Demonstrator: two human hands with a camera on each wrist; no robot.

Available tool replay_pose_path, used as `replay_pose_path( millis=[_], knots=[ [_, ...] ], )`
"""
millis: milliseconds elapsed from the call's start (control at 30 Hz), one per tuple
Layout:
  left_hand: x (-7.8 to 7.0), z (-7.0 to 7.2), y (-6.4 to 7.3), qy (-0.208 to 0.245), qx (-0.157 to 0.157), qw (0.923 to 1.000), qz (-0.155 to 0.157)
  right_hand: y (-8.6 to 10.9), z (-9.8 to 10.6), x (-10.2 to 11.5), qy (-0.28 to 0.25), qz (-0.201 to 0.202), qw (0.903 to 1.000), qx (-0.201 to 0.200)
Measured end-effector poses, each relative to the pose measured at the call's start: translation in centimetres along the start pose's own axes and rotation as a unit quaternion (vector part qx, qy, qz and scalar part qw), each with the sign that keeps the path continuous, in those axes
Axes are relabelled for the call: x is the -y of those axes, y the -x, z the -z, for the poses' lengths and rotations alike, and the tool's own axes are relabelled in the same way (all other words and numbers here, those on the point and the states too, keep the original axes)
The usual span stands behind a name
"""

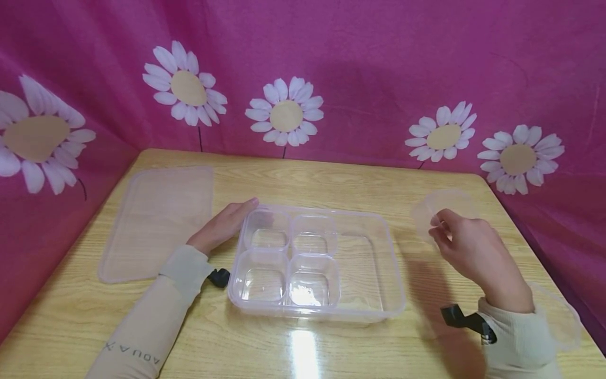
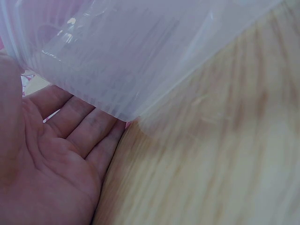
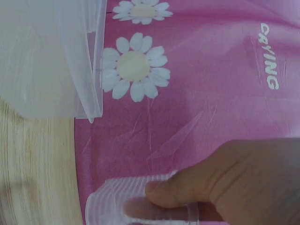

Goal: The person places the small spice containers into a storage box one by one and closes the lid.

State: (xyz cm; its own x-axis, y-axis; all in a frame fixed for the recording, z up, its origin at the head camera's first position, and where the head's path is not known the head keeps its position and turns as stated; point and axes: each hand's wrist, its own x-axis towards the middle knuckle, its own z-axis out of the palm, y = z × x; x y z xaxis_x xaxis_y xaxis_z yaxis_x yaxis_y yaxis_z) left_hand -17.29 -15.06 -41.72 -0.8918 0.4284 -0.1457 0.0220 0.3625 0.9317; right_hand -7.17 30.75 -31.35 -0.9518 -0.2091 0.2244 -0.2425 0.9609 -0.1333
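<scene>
A large clear plastic box sits on the table, with several small clear containers in its left part. My left hand rests against the box's left side near the far corner. In the left wrist view its fingers lie nearly straight along the box wall. To the right of the box, above the table, my right hand pinches a small clear container by its wall. The right wrist view shows the thumb on the container's ribbed side.
A large translucent lid lies flat at the left of the wooden table. Another clear plastic piece lies at the right edge, partly hidden by the right sleeve. Pink flowered cloth hangs around the table.
</scene>
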Motion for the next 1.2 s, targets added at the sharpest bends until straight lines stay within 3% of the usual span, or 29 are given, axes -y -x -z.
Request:
replay_pose_path(
  millis=[200, 567, 933, 1200],
  knots=[
    [0.0, 0.0, 0.0, -0.001, 0.0, 1.0, 0.002, 0.0, 0.0, 1.0, 0.002, 0.063, 0.998, -0.007],
    [0.0, 0.0, 0.1, -0.003, -0.001, 0.9999, 0.012, 0.1, -0.2, 1.9, 0.003, 0.156, 0.9843, -0.081],
    [-0.1, 0.0, 0.1, 0.0, 0.001, 1.0, 0.006, 0.6, 0.3, 3.1, -0.002, 0.159, 0.9831, -0.091],
    [0.0, 0.0, 0.1, -0.005, 0.001, 0.9999, 0.009, 1.0, 0.7, 4.1, -0.025, 0.192, 0.9773, -0.087]
  ],
)
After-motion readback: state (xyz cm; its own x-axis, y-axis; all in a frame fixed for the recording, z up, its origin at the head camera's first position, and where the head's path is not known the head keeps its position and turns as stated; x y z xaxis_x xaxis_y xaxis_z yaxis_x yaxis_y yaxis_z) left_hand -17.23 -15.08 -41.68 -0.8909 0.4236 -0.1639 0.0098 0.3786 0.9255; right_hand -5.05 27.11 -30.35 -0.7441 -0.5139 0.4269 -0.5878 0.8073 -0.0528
